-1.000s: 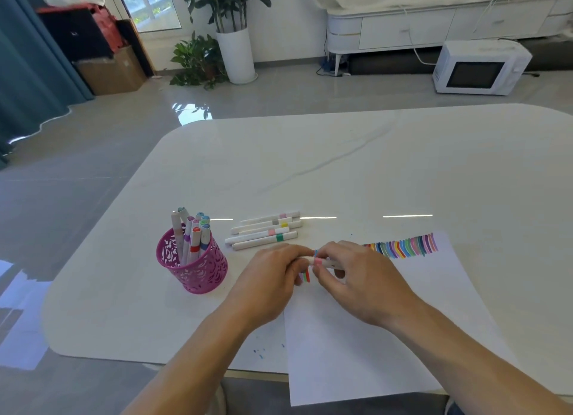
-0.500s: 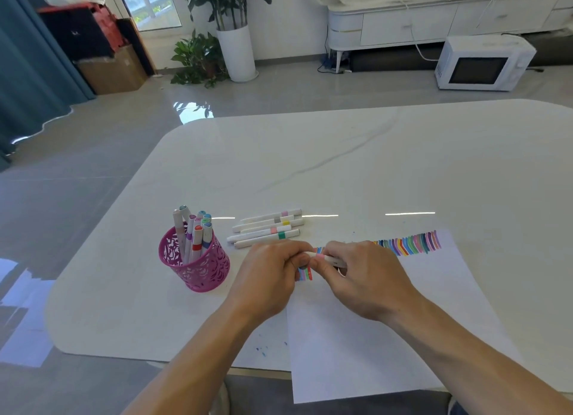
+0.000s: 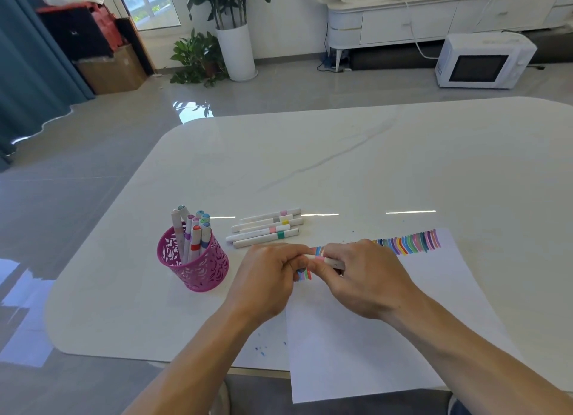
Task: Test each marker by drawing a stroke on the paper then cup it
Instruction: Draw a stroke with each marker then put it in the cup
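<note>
On the white table (image 3: 341, 166) stands the pink cup (image 3: 198, 269), and I take it as my mark for all places. Inside the cup stand several markers (image 3: 195, 231), their caps up, leaning a little to the left. Just to the right of the cup and a bit farther from me, five loose markers (image 3: 266, 228) lie flat side by side, touching each other, with bands of pink, grey, yellow and green.

Right of the cup and nearer to me is my left hand (image 3: 266, 278). Its fingers are curled and they pinch the left end of one white marker (image 3: 333, 262). My right hand (image 3: 366, 278), farther right of the cup, holds the same marker with curled fingers around the body. The marker lies almost level between both hands, above the paper. I cannot tell if its cap is on or off, because my fingers cover that end.

The paper (image 3: 372, 352) lies to the right of the cup, under my hands, and its near edge hangs over the table edge. Some short strokes (image 3: 305, 274) show between my hands. A long row of colour strokes (image 3: 409, 244) runs along the far edge of the paper, well to the right of the cup.
</note>
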Demonstrator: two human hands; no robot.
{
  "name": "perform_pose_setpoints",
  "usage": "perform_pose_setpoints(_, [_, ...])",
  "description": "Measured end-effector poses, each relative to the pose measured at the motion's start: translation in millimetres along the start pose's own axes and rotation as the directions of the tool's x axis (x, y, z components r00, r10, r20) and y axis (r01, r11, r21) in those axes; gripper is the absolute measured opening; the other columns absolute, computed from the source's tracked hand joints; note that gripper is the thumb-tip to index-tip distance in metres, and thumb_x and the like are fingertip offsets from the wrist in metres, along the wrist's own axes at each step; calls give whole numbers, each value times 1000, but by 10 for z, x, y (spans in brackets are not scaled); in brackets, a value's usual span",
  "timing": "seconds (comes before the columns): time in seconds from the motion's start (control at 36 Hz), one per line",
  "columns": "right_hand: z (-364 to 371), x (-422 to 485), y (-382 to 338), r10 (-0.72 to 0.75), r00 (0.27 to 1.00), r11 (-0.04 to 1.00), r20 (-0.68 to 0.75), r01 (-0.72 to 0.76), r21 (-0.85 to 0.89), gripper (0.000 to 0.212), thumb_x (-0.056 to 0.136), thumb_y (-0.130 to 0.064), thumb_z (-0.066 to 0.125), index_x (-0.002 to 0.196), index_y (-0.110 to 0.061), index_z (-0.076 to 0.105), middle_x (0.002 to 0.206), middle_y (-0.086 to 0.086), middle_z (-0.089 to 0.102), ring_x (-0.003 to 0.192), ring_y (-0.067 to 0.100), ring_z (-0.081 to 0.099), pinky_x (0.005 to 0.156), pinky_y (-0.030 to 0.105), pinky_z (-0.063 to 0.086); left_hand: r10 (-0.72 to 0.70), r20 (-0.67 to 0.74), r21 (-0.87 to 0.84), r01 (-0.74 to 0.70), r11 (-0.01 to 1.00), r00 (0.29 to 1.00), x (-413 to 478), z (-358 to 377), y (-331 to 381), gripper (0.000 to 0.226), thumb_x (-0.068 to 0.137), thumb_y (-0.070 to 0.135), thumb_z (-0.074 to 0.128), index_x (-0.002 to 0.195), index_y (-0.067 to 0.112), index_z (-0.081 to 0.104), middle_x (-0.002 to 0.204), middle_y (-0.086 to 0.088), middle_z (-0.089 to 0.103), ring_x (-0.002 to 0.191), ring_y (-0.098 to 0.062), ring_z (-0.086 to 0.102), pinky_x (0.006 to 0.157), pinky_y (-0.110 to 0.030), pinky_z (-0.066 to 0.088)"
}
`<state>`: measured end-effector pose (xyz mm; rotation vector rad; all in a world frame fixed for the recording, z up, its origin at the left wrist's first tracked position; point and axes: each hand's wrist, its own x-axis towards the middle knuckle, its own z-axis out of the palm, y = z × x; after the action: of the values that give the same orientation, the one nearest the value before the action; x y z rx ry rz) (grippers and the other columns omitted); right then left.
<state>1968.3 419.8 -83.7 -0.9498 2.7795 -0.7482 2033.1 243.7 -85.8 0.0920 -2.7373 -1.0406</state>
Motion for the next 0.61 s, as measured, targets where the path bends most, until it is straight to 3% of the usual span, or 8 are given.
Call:
perform_pose_setpoints(0.11, [23,21,31,55,998,988,-16,-52,143,68,92,-75,44,56,-18,38,50,1,41,51,16,38,51,32,29,6,-40,6,-5,1000,999,12,-50,-5,19,97,19,62,101,29,77,81,18,70,73,-1,64,67,-27,58])
perform_pose_setpoints(0.22, [-16,39,28,87,996,988,5,-87,127,61,97,-67,44,59,-20,41,52,-2,44,53,14,42,53,34,31,-23,-63,23,25,999,998,10,-42,-40,17,98,25,61,106,29,75,87,16,71,77,-4,66,70,-29,58])
perform_pose_setpoints(0.36, [-17,52,96,162,986,958,30,-165,233,46,106,-44,42,74,-15,60,63,-1,57,61,19,50,57,36,38,-52,-37,116,56,992,998,6,-80,-81,18,98,32,61,111,31,73,96,21,70,86,2,60,73,-13,48])
perform_pose_setpoints(0.47, [-6,93,165,201,978,904,55,-207,375,26,107,-30,44,92,-27,66,79,-3,70,56,6,50,55,22,40,-36,87,156,22,987,996,-38,-68,-157,22,97,38,61,116,35,71,115,23,66,108,3,57,94,-24,50])
perform_pose_setpoints(0.5, [3,98,183,202,977,883,65,-210,421,19,106,-29,46,103,-34,64,82,-7,72,58,4,54,57,19,43,-19,123,167,-1,986,992,-56,-63,-172,23,96,38,61,116,35,71,121,23,64,115,3,54,100,-23,46])
perform_pose_setpoints(0.56, [18,98,200,183,980,831,73,-194,522,21,107,-28,47,116,-44,57,87,-9,72,60,5,59,59,17,46,-3,204,198,-38,980,979,-95,-58,-174,24,96,39,62,118,37,71,134,25,56,126,6,44,104,-6,30])
perform_pose_setpoints(0.61, [11,107,186,179,982,759,66,-181,625,26,108,-20,45,114,-40,61,93,-2,71,60,12,63,56,21,48,13,272,216,-75,973,962,-121,-51,-169,25,97,40,60,120,38,70,143,28,46,132,11,32,100,5,13])
